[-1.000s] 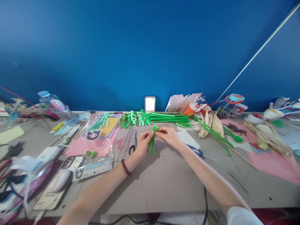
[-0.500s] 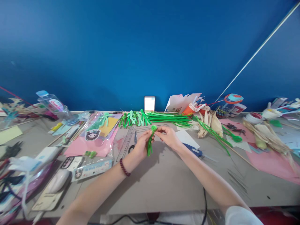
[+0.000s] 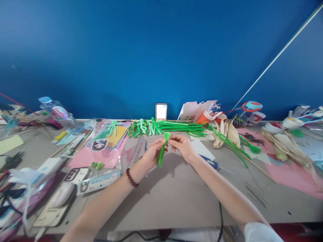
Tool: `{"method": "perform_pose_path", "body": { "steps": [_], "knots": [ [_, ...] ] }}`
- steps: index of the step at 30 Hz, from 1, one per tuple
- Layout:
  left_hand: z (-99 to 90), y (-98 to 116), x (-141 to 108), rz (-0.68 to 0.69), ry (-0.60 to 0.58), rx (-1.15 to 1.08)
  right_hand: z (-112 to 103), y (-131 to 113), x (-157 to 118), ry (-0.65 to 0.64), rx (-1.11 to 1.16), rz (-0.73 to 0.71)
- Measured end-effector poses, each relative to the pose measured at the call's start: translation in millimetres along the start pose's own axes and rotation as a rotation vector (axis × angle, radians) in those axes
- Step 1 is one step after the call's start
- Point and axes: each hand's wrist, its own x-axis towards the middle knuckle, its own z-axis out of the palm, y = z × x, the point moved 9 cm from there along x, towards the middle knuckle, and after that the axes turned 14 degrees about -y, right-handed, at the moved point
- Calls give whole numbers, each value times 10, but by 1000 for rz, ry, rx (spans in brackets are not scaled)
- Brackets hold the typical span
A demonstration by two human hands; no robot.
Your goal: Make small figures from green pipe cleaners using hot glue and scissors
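Between my hands is a bundle of green pipe cleaners (image 3: 161, 157), with a rounded, coiled head at the top and loose stems hanging down. My left hand (image 3: 154, 152) is closed round it just under the head. The thumb and fingertips of my right hand (image 3: 182, 145) pinch at the right side of the head; exactly what they grip there is too small to tell. Behind my hands lie long green pipe cleaners (image 3: 184, 126) and a row of bent light and dark green pipe-cleaner pieces (image 3: 145, 127).
Left of my hands are a clear ruler (image 3: 136, 151), scissors (image 3: 146, 146) and pink paper (image 3: 85, 158). A blue-handled tool (image 3: 210, 162) lies right, near dried husks (image 3: 227, 132) and another green coiled piece (image 3: 254, 149). A phone (image 3: 160, 112) leans on the blue wall. A bottle (image 3: 59, 112) stands far left.
The coiled head has risen slightly and turned to face me more. My right hand has shifted a little to the right, and my left hand a little to the left.
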Motion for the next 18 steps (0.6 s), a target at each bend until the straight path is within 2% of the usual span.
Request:
{"method": "perform_pose_path", "body": {
  "steps": [4,12,18],
  "knots": [
    [10,81,3,50,-8,129,58,46,0,-31,139,39],
    [63,418,-121,404,104,450,60,140,-17,111,285,31],
    [70,482,-212,508,164,728,41,186,-62,202,331,-13]
  ]
}}
